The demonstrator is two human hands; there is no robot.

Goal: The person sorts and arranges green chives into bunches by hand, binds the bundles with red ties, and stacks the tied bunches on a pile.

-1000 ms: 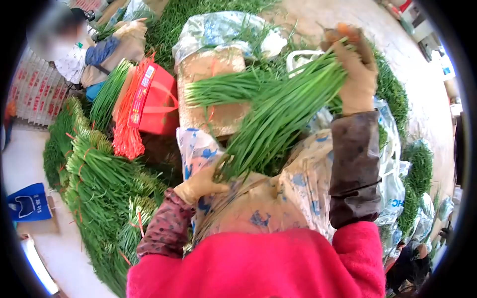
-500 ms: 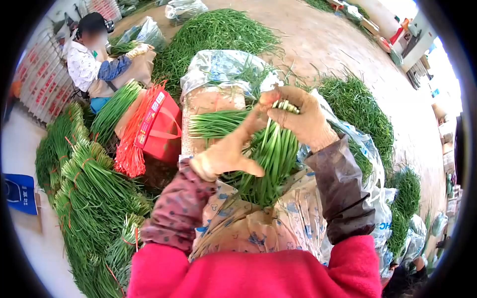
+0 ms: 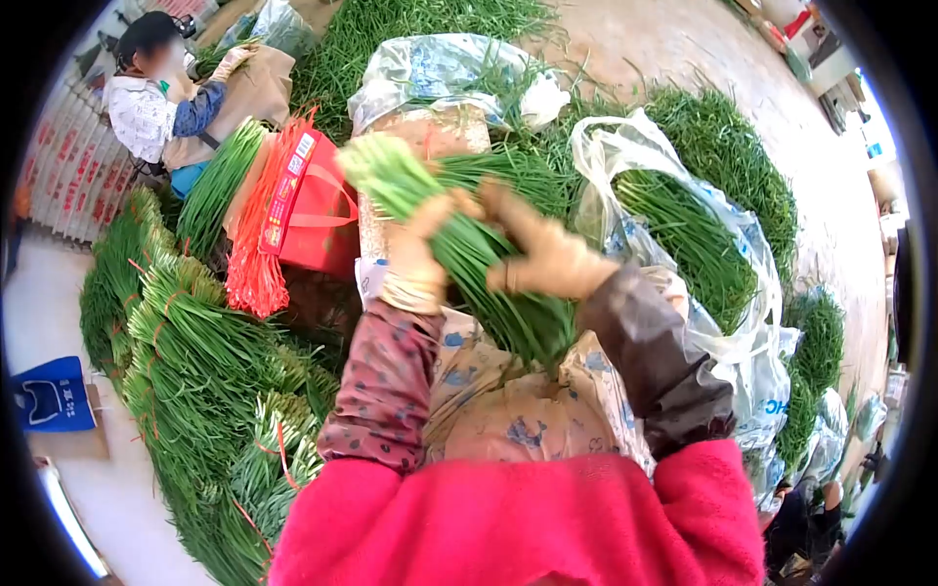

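A red top (image 3: 518, 508) occupies the near edge; a printed plastic apron (image 3: 528, 420) spreads beyond it; a dotted sleeve cover (image 3: 383, 376) encloses the left forearm, a dark sleeve cover (image 3: 669, 361) the right. The left hand (image 3: 418, 256), in a tan glove, grips the bunch (image 3: 473, 252) of green stalks near its pale end; the right hand (image 3: 552, 252), also gloved, is spread wide at the bunch's far side, thumb and fingers apart; motion blur obscures whether it makes contact. The bunch is above the apron's upper edge, tilted; its pale end points up and left, its leafy end down and right.

To the left lies a pile of bundles (image 3: 210, 361), several bound with red ties; to the right, a clear bag (image 3: 611, 146) stands with its mouth open, green stalks (image 3: 684, 220) inside. Beyond the hands is a board (image 3: 449, 135); loose greens (image 3: 523, 174) lie across it; a red bag (image 3: 322, 220) stands just beside its left edge, red strands (image 3: 262, 249) hanging along the bag's left side. Farther off, crumpled plastic (image 3: 430, 73) lies at the board's far end; a seated person (image 3: 147, 112) in a dark cap works at upper left.
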